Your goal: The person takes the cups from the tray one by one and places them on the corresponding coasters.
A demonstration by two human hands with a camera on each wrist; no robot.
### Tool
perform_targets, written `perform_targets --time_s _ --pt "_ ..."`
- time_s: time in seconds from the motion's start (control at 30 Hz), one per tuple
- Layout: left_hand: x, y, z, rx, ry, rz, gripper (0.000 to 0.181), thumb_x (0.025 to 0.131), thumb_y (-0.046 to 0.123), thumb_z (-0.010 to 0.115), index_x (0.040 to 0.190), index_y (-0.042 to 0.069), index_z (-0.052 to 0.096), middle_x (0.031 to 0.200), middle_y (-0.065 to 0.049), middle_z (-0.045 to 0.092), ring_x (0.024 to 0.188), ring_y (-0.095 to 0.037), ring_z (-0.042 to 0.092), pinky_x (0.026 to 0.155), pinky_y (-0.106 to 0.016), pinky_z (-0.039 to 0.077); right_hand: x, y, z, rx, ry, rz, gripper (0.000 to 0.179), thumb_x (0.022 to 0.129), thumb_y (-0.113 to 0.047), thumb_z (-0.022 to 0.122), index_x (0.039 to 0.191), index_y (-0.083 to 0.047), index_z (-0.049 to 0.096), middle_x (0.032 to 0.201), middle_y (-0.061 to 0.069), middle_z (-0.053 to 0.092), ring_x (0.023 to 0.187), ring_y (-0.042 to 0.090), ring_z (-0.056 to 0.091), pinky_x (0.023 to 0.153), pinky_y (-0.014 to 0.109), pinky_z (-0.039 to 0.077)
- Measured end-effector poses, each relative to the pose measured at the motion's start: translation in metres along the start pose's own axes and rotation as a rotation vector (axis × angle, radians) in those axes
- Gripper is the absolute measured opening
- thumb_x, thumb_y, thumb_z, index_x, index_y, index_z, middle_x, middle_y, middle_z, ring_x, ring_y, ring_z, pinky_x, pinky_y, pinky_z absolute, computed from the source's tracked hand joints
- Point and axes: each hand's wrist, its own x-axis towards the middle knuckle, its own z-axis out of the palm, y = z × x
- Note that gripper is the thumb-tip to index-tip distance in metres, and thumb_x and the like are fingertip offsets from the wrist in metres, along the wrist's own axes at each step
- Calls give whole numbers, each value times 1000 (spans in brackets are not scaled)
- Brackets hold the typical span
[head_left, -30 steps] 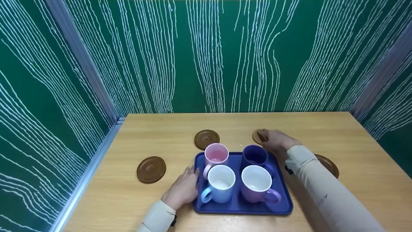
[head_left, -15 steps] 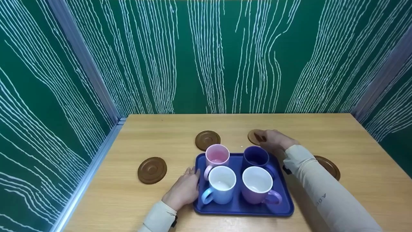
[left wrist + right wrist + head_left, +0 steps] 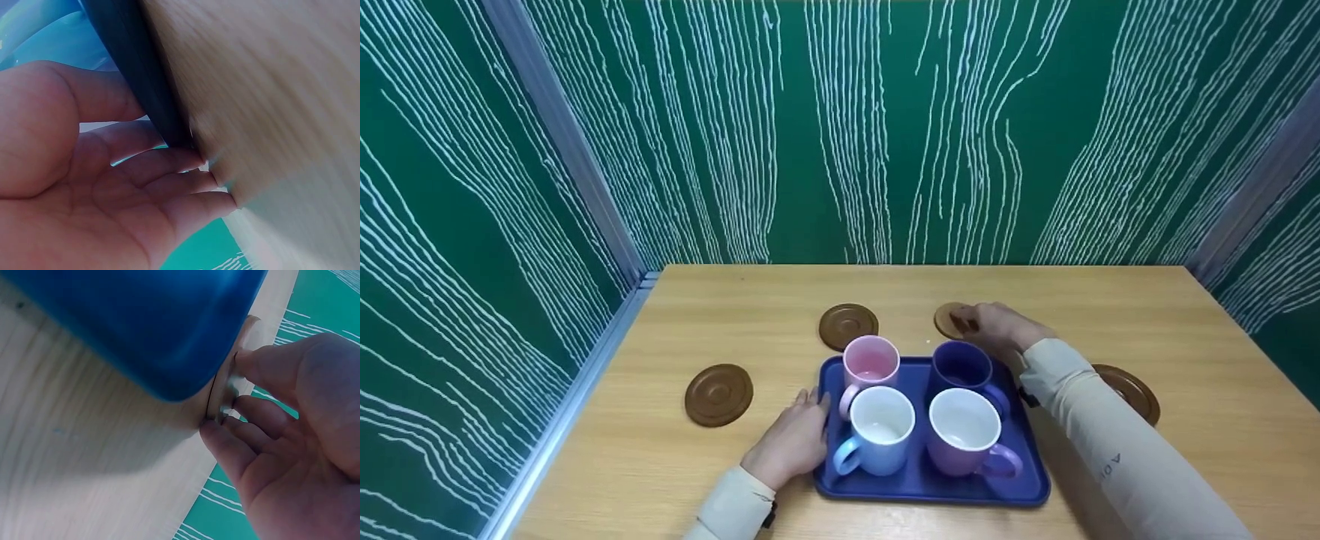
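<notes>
In the head view, my right hand (image 3: 997, 324) pinches the edge of a round brown coaster (image 3: 947, 320) on the table behind the tray. The right wrist view shows the thumb and fingertips on either side of the coaster (image 3: 247, 334); part of it is hidden. My left hand (image 3: 793, 439) rests along the left side of a blue tray (image 3: 930, 491), thumb and index finger touching the tray's edge (image 3: 135, 62), other fingertips on the table. Standing on the tray are a pink mug (image 3: 851, 375), a dark blue mug (image 3: 952, 382), a light blue mug (image 3: 883, 454) and a purple mug (image 3: 952, 459).
One coaster (image 3: 848, 327) lies behind the pink mug. Another coaster (image 3: 718, 395) is out to the left, and a third coaster (image 3: 1132, 394) is partly covered by the right sleeve (image 3: 1110, 450). Green walls with white lines (image 3: 780, 150) bound the wooden table (image 3: 720, 300).
My right hand has slid the coaster a little to the left, towards the one behind the pink mug, and then slowed. The left hand, tray and mugs keep their places.
</notes>
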Motion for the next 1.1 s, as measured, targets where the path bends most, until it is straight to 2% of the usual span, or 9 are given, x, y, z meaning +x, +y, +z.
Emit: perform_targets --time_s 0.13,0.53,0.67,0.73,0.8,0.87,0.93,1.0,1.1 --pt "0 -1 1 1 1 2 51 94 3 59 142 -15 52 149 -38 46 140 -56 43 112 -60 42 1 -3 1 -7 11 -8 52 97 -9 63 149 -7 57 101 12 64 87 27 56 73 37 44" --pt "0 -1 1 23 11 9 51 94 3 59 142 -15 53 150 -34 48 140 -54 45 108 -62 45 1 -4 4 -39 56 -48 42 97 -13 61 139 -8 65 103 12 67 87 27 58 76 40 46" --pt "1 0 2 14 -4 -3 52 94 3 59 142 -15 52 151 -34 47 141 -53 43 108 -64 44 0 -3 3 -30 69 -37 30 97 -10 59 125 -11 70 100 8 68 88 26 59 77 40 47" --pt "1 0 3 10 -8 -3 51 94 3 58 142 -15 52 151 -35 46 141 -54 42 110 -63 43 -1 -2 1 -50 100 -54 22 99 -11 58 118 -9 70 96 8 69 86 26 60 77 42 49" --pt "1 0 3 5 -10 -4 51 95 3 58 143 -15 51 151 -35 46 142 -54 42 111 -62 42 -4 -3 -2 -53 125 -50 22 101 -12 57 118 -5 69 97 12 70 84 28 61 78 46 53" --pt "1 0 3 0 -7 -2 51 96 3 57 143 -15 51 151 -36 46 141 -55 42 112 -61 42 -7 -4 -6 -44 139 -31 30 103 -13 56 128 -1 67 110 21 72 89 31 64 86 52 56" --pt "1 0 2 -4 -3 -1 51 96 4 58 142 -15 51 151 -36 46 141 -55 42 113 -60 41 -10 -7 -10 -19 136 0 39 104 -15 55 139 2 61 128 29 66 100 36 66 96 57 54" --pt "1 -1 2 -13 -6 -7 51 97 5 57 143 -15 51 151 -37 45 142 -55 41 115 -59 40 -14 -9 -14 -2 131 25 47 103 -14 55 146 4 54 143 32 56 118 43 63 105 61 48" --pt "1 -2 1 -18 -11 -9 51 97 5 57 143 -15 51 151 -37 44 143 -55 40 116 -57 39 -20 -13 -19 10 131 39 50 103 -11 55 150 4 49 151 32 48 136 49 51 111 63 40"
